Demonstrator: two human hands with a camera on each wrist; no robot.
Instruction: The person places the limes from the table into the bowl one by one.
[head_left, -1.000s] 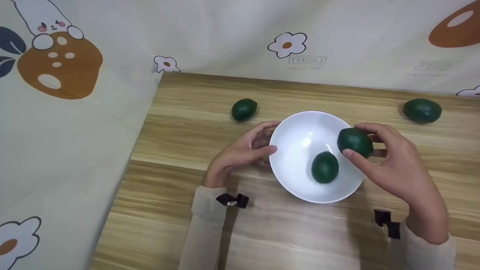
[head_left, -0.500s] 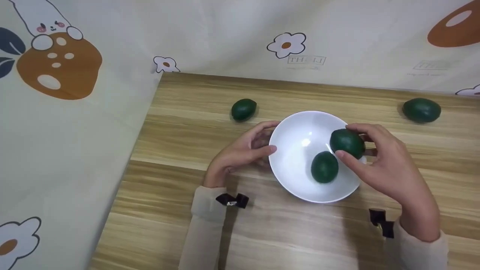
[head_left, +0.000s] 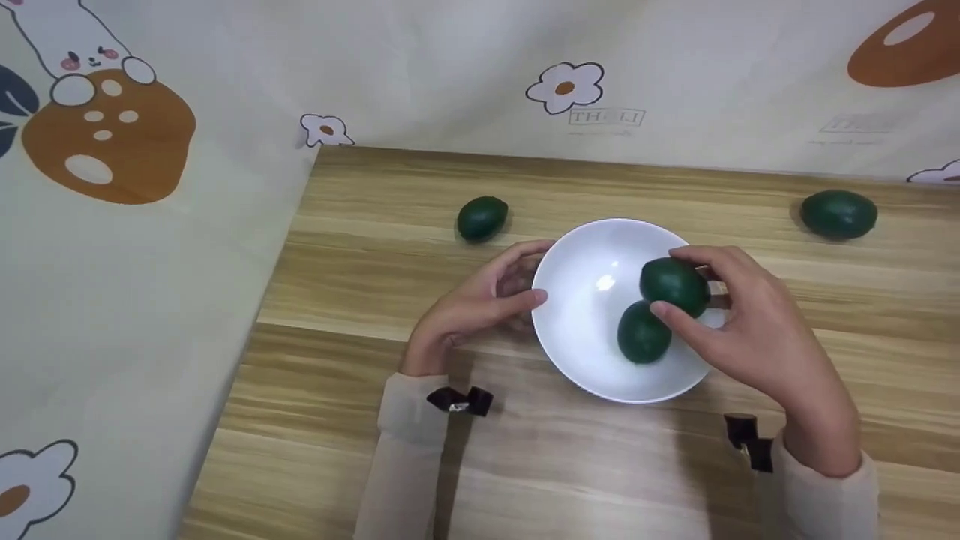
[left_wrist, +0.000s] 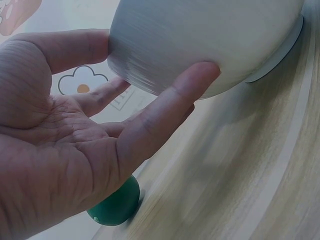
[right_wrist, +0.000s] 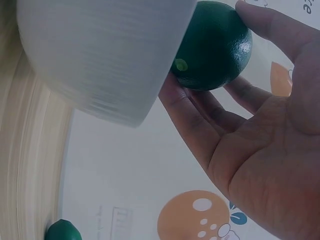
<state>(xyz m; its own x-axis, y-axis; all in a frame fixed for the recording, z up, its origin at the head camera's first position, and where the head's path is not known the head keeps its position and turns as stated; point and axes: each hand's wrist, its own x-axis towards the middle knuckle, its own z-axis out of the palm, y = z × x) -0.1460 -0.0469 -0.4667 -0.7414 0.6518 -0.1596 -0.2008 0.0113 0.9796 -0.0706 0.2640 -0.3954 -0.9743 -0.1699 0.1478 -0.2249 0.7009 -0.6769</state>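
A white bowl [head_left: 577, 352] stands on the wooden table, with one dark green oval fruit [head_left: 641, 337] lying inside it. My left hand [head_left: 480, 304] holds the bowl's left side, thumb at the rim and fingers along the outer wall [left_wrist: 200, 40]. Over the right part of the bowl, my right hand [head_left: 750, 322] grips a second green oval fruit [head_left: 673, 285] between thumb and fingers. The right wrist view shows this glossy fruit [right_wrist: 215, 47] with a small pale stem spot, partly behind the bowl wall. Whether the two fruits touch I cannot tell.
Another green fruit [head_left: 482, 219] lies on the table beyond my left hand. One more [head_left: 838, 214] sits near the back right edge. A patterned cloth [head_left: 420, 75] borders the wooden table [head_left: 360, 247] behind and at the left.
My right hand has moved left with its fruit, from the bowl's right rim to above the fruit inside. The left hand keeps its hold on the bowl.
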